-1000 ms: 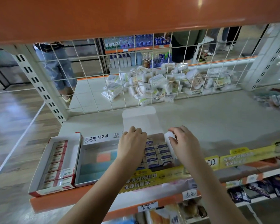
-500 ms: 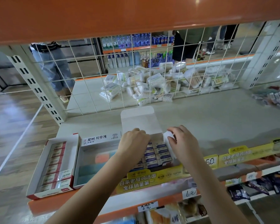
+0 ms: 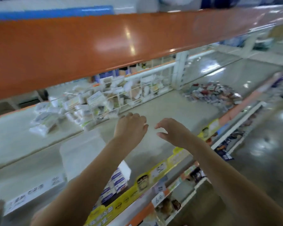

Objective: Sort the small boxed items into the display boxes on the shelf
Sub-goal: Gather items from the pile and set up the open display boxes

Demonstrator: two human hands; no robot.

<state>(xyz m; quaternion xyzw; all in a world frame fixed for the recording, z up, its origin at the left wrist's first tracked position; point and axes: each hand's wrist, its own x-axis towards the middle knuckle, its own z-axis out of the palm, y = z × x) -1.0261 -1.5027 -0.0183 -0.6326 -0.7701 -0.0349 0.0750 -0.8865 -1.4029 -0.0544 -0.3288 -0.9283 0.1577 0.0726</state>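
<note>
Left hand (image 3: pixel 131 126) and right hand (image 3: pixel 171 132) above shelf (image 3: pixel 170 108), fingers loosely curled (holding nothing), display box (image 3: pixel 114 180) below

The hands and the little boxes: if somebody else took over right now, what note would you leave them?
Left hand: above the bare shelf, fingers loosely curled, holding nothing.
Right hand: beside it, fingers relaxed, also holding nothing.
Display box: at the shelf's front, lid flap up, blue-and-white small boxes packed inside.
Loose pile of small packs: far right on the shelf, unsorted.
Done: this display box looks filled.
Left: probably fetch from the pile and sort the rest. The picture is blurry.
</note>
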